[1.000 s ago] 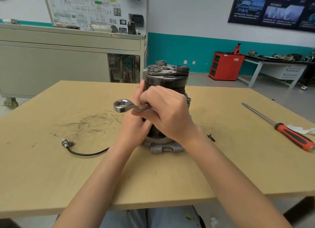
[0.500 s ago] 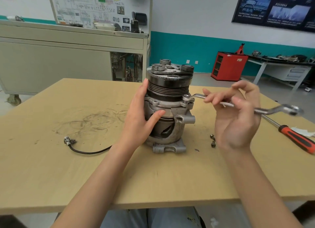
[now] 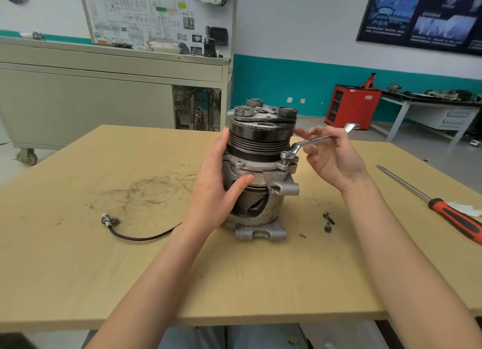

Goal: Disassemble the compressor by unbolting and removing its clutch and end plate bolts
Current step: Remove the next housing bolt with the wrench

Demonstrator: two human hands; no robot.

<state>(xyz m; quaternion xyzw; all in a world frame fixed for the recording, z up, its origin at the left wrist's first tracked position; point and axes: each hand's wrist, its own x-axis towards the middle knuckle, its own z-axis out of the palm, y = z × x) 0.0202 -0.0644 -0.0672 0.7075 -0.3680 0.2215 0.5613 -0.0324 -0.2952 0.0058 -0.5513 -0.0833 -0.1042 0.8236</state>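
One black cable with a little grey connector on its end lies at the left of the wooden table, just below a patch of dark scuff marks. Moving toward the middle, the left hand is flat against the left side of the compressor, fingers straight and pointing up along the pulley grooves, thumb stretched across the front of the body, so it's bracing rather than grabbing. The compressor itself stands upright in the center of the frame on the table, clutch end up, mounting ear toward the camera. Right of that, the ring end of a wrench sits over a bolt on the flange at the compressor's right edge, the shaft angling up and to the right. The right hand is palm toward the camera with its fingers loosely hooked around that shaft, pretty light hold by the look of it. Lower right of the compressor, two loose bolts lie on the table close together. Far right there's a long screwdriver with an orange and black handle, lying diagonally, well apart from everything else.
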